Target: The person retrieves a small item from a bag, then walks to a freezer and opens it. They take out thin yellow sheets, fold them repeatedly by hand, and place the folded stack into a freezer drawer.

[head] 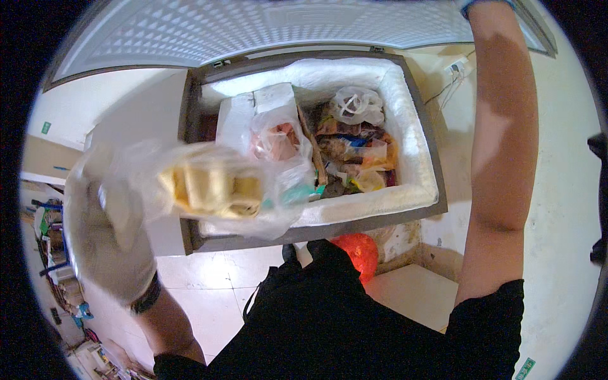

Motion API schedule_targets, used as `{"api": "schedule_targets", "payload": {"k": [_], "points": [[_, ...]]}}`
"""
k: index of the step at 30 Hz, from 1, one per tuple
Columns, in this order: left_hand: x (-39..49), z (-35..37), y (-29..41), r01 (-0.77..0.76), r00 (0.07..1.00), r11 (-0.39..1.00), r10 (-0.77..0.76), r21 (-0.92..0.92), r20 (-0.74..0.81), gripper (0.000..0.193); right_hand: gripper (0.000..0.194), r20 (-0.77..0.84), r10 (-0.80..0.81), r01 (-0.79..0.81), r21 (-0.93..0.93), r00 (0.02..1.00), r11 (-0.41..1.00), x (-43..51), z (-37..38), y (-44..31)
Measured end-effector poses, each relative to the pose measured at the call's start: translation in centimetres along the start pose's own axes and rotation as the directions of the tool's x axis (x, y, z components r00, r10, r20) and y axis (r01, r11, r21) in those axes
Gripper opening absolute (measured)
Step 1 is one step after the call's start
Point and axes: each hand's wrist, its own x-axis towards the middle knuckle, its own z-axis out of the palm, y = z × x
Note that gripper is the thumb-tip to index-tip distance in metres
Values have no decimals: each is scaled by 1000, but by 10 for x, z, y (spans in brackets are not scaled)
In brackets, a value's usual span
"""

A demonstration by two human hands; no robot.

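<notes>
My left hand (107, 223), in a whitish glove and blurred by motion, grips a clear plastic bag of yellowish food pieces (216, 190) over the left front of a chest freezer (439, 190). The freezer is open, with thick frost on its walls. Inside, a clear bag with something pinkish-red (280, 142) lies by white boxes (273, 99). A knotted clear bag (358, 104) and several packages (365, 149) fill the right side, past a brown divider (313, 147). My right arm is raised towards the lid's right side; my right hand is beyond the top edge.
The raised freezer lid (285, 28) spans the top. A plug in a wall socket (456, 69) and its cable are at the right. A red plastic bag (358, 254) is on the floor below the freezer. Shelves with various items (61, 256) stand at the far left.
</notes>
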Motion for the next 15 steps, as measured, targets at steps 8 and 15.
{"api": "schedule_targets", "payload": {"k": [8,15], "points": [[116,200,-13,55,955,872,96,-486,281,38,39,214,161,-113,-223,964,968,-30,30,164],[128,351,-60,-80,850,970,187,-230,493,34,39,325,272,-154,-347,906,925,-62,37,251]]}}
